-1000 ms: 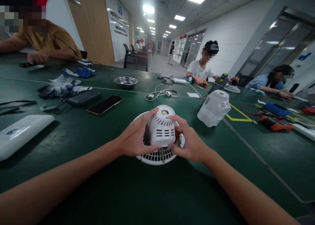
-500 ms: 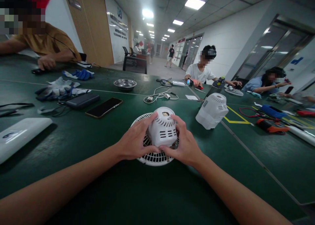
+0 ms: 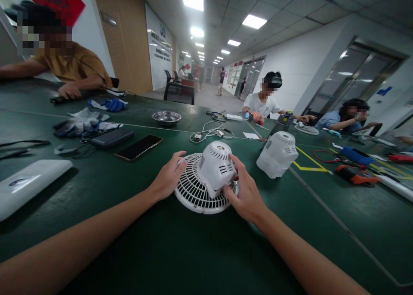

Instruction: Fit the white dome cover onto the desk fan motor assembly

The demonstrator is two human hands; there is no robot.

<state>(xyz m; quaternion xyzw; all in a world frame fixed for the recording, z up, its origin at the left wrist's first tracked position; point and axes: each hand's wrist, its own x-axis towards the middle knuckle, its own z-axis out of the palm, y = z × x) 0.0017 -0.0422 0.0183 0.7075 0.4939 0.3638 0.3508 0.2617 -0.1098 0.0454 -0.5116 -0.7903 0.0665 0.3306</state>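
Observation:
A white motor housing with vent slots sits on a round white fan grille, which lies on the green table in front of me. My right hand grips the right side of the housing, thumb low and fingers higher up. To the left, my left hand is open beside the grille's rim, its fingers stretched out and off the housing. Whether its fingertips touch the rim I cannot tell. Beyond my right hand stands a second white housing, a translucent lower part under its slotted top.
A phone, a dark power bank, gloves and a white device lie left. Farther back are a metal bowl and a white cable. An orange multimeter lies right. Several people sit around the table.
My left hand has let go of the housing and moved left to the grille's rim. The housing has turned, its side slots now facing more to the right. My right hand stays on it.

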